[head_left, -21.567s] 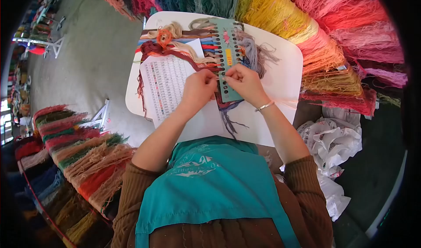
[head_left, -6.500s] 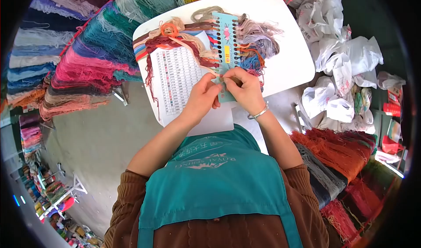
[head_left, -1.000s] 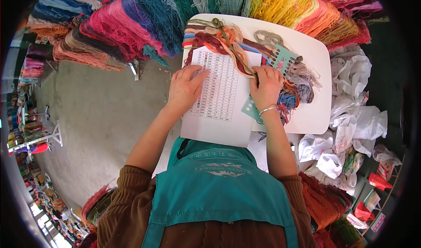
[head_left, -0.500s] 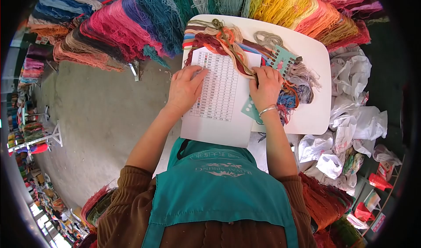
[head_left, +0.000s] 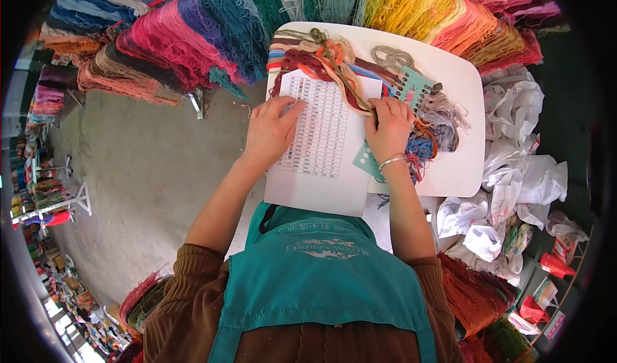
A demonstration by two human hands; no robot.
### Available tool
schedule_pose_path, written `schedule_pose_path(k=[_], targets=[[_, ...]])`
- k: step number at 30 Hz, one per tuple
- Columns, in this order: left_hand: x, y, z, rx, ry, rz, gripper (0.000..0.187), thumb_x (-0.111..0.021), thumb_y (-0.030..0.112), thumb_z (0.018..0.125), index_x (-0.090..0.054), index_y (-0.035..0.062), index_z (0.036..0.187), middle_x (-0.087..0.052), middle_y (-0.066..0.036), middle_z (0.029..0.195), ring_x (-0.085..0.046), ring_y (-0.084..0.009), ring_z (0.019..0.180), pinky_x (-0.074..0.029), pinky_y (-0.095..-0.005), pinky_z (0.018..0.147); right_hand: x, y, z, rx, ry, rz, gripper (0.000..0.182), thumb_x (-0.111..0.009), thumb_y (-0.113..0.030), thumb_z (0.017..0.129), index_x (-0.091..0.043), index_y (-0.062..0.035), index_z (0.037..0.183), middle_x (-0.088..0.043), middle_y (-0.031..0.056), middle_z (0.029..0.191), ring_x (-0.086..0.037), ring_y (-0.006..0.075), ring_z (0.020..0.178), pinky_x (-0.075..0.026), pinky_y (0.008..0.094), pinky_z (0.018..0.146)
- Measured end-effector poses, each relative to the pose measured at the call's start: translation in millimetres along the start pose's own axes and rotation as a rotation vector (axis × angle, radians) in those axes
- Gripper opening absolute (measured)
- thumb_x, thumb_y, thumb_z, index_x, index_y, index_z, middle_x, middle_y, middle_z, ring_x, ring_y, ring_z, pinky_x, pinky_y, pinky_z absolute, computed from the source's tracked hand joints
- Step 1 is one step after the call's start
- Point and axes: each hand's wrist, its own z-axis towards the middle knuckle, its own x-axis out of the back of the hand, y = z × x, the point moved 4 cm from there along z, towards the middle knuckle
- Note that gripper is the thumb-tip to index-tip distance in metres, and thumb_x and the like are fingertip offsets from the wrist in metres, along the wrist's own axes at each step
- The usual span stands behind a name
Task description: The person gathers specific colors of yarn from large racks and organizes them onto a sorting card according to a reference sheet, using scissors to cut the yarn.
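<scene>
A white printed sheet (head_left: 315, 193) with a table of numbers and small colour swatches lies before me, its lower part reaching past the tabletop's near edge. My left hand (head_left: 272, 130) rests over its left side, fingers stretched out onto the first columns. At the sheet's right edge, my right hand (head_left: 389, 132) has its fingers curled round the lower end of an olive thread strand (head_left: 344, 72). Several coloured thread skeins (head_left: 305, 62) spread across the top of the sheet. Beside my right hand are a green punched card (head_left: 416, 87) and tangled threads (head_left: 425, 141); another green card (head_left: 367, 162) is partly under the hand.
The white tabletop (head_left: 464, 164) extends to the right. Racks of hanging coloured yarn (head_left: 238, 32) curve behind it. White plastic bags (head_left: 514, 170) pile up at the right. Concrete floor (head_left: 148, 170) lies to the left, with more yarn racks (head_left: 54, 209) beyond.
The sheet has shifted very slightly. Both hands keep their places, and the threads and cards look the same.
</scene>
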Motion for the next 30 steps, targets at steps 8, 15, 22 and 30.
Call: schedule_pose_path(k=[8,15,22,30], targets=[[0.4,1.4,1.1,0.007,-0.014,0.023,0.037,-0.061,0.014,0.091,-0.064,0.0184,0.128,-0.059,-0.006,0.122,-0.056,-0.0289,0.113,-0.042,-0.0444,0.096,-0.6,1.4,-0.9,-0.004,-0.010,-0.001,0.026,-0.067,-0.012,0.076,-0.070,-0.0111,0.102,-0.063,0.0076,0.104,-0.057,0.0277,0.105,-0.037,0.0455,0.102],[0.1,2.4,0.8,0.022,-0.023,0.027,0.037,-0.060,0.014,0.092,-0.064,0.0198,0.129,-0.058,-0.007,0.123,-0.055,-0.0293,0.114,-0.042,-0.0446,0.096,-0.5,1.7,-1.0,-0.005,-0.018,-0.008,0.027,-0.067,-0.012,0.076,-0.070,-0.0110,0.103,-0.063,0.0080,0.105,-0.057,0.0280,0.105,-0.036,0.0454,0.102],[-1.5,2.0,0.5,0.020,-0.020,0.029,0.038,-0.060,0.014,0.092,-0.063,0.0199,0.129,-0.058,-0.007,0.124,-0.055,-0.0297,0.114,-0.042,-0.0446,0.096,0.3,1.8,-0.6,-0.009,-0.028,-0.007,0.027,-0.067,-0.013,0.076,-0.070,-0.0111,0.103,-0.063,0.0078,0.105,-0.056,0.0278,0.106,-0.036,0.0453,0.102],[-1.6,2.4,0.3,0.016,-0.010,0.024,0.038,-0.060,0.013,0.092,-0.064,0.0199,0.129,-0.058,-0.007,0.124,-0.055,-0.0295,0.113,-0.042,-0.0440,0.097,0.0,1.5,-0.3,0.001,-0.001,-0.002,0.027,-0.067,-0.011,0.073,-0.069,-0.0108,0.100,-0.061,0.0071,0.101,-0.056,0.0270,0.105,-0.037,0.0457,0.102]])
